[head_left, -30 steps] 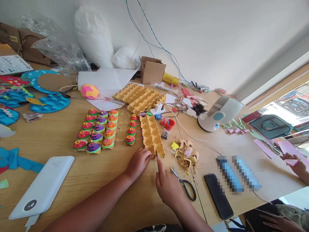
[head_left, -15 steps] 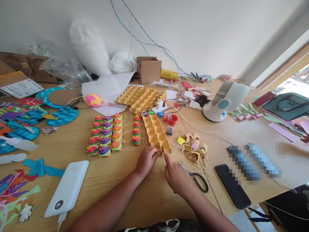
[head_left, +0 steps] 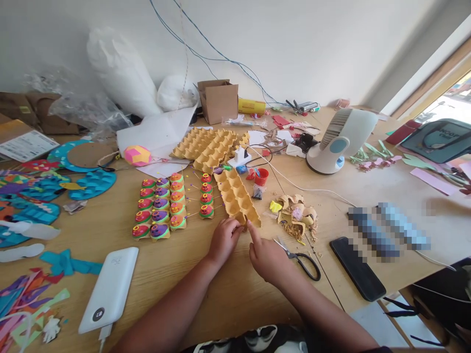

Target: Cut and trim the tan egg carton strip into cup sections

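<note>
A yellow-brown egg carton strip (head_left: 235,192) with two rows of cups lies lengthwise in front of me. My left hand (head_left: 225,241) pinches its near edge, fingers closed. A narrow dark slit shows in that edge between my hands. My right hand (head_left: 269,255) has its index finger stretched to the carton beside the slit; the other fingers are curled under, and what they hold, if anything, is hidden. Scissors with black handles (head_left: 303,264) lie just right of my right hand. Left of the carton stand a column of painted egg-cup figures (head_left: 206,196) and a block of several more (head_left: 161,203).
More egg trays (head_left: 206,144) lie behind. Carton scraps (head_left: 296,215) and a red cup (head_left: 261,177) are to the right, with a white fan (head_left: 340,139) and a phone (head_left: 357,267) farther over. A white power bank (head_left: 109,289) lies front left.
The view has shifted slightly. My left hand keeps its pinch on the carton's near edge. My right index finger still rests there, its tip moved slightly, and the slit shows more plainly.
</note>
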The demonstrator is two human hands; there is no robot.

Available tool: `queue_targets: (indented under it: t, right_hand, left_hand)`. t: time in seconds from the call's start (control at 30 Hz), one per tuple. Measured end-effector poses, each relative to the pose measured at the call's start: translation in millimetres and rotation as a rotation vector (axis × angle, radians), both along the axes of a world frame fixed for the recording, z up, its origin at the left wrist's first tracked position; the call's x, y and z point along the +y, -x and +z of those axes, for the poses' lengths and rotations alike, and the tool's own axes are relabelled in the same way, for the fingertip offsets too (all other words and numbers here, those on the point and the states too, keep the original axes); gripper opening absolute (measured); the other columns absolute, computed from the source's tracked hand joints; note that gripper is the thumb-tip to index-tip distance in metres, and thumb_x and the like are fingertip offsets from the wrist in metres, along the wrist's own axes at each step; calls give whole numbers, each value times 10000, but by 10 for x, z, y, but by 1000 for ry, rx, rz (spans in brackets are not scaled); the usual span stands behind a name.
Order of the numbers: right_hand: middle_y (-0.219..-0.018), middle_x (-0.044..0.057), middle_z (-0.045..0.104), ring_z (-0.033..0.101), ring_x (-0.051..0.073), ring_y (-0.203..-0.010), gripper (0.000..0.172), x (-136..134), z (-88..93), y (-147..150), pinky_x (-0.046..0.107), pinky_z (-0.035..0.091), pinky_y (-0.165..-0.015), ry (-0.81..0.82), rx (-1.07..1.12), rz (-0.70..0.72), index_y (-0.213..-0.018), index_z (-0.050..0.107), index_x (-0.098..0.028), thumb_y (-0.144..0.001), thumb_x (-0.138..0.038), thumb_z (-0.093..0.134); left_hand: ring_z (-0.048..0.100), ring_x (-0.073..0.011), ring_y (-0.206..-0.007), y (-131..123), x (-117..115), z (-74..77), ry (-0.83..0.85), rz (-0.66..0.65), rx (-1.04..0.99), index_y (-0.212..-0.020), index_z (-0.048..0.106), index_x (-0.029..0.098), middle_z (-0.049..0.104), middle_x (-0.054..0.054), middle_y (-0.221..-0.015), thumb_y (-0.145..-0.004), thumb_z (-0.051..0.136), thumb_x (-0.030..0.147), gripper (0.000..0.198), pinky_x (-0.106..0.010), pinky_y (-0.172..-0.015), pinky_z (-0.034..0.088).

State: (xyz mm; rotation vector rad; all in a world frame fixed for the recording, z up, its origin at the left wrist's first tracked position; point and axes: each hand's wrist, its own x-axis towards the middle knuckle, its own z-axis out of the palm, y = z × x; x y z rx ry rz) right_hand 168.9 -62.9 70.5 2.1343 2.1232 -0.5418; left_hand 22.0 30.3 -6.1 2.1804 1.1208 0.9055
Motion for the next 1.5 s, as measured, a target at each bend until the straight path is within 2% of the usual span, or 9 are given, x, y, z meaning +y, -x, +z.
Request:
queue_targets:
  t: [0.17, 0.37, 0.57, 0.73, 0.97, 1.17, 1.37, 1.5]
  right_hand:
    - [-961, 116, 773, 734, 268, -833, 655, -65, 34, -28, 318, 502, -710, 19, 15, 14, -1630, 148, -180, -1005, -250, 331]
    - [-990, 97, 775, 736, 239, -858, 660, 27, 54, -42, 293, 495, -719, 30, 55, -14, -1629, 120, -201, -1008, -255, 336]
    - [-964, 112, 776, 738, 257, -821, 633, -70, 73, -51, 309, 501, -709, 38, 29, 19, -1623, 171, -179, -1014, -265, 320]
    - [-977, 96, 775, 739, 249, -861, 671, 18, 31, -8, 312, 508, -741, 12, 30, 4, -1631, 84, -198, -1009, -246, 329]
    - [-971, 110, 767, 735, 251, -833, 671, -139, 38, 29, 303, 507, -720, 57, 9, 4, -1634, 89, -190, -1009, -256, 325]
    - [-1018, 108, 769, 733, 258, -893, 656, -20, 85, 2, 320, 502, -764, 54, 47, 5, -1632, 104, -190, -1013, -251, 314]
    - [-978, 113, 773, 739, 264, -823, 671, -123, 157, -37, 326, 508, -732, 98, 25, 12, -1634, 113, -212, -1007, -260, 346]
    - [-1007, 109, 774, 740, 257, -884, 662, 0, 122, -33, 317, 506, -773, 76, 54, 4, -1629, 128, -214, -1007, -266, 349]
  left_hand:
    - [603, -197, -829, 4, 12, -4, -1, 12, 13, -810, 620, 196, 657, -32, -826, -962, 579, 251, 167, -311, -759, 441]
    - [596, -193, -822, 9, 10, 13, 8, -3, -1, -831, 627, 193, 654, -29, -829, -971, 572, 267, 167, -305, -756, 436]
    - [596, -193, -822, 6, 2, 27, -7, 11, 8, -821, 629, 191, 657, -29, -828, -961, 590, 248, 156, -315, -765, 441]
    - [596, -193, -818, 16, -1, 31, -3, 0, 6, -824, 618, 195, 653, -26, -822, -975, 571, 265, 172, -317, -752, 443]
    - [607, -199, -835, 20, -12, 25, 3, 17, 18, -825, 625, 201, 668, -25, -830, -968, 580, 276, 167, -321, -768, 447]
    - [604, -197, -817, 28, -13, 38, 21, 9, 14, -821, 623, 200, 667, -28, -826, -975, 563, 284, 185, -315, -738, 447]
    - [618, -197, -829, 26, -2, 40, 29, 24, 5, -824, 635, 203, 678, -25, -827, -957, 586, 278, 160, -317, -767, 460]
    - [623, -200, -838, 34, -2, 34, 39, 12, -1, -831, 630, 207, 677, -27, -839, -974, 565, 303, 184, -314, -765, 463]
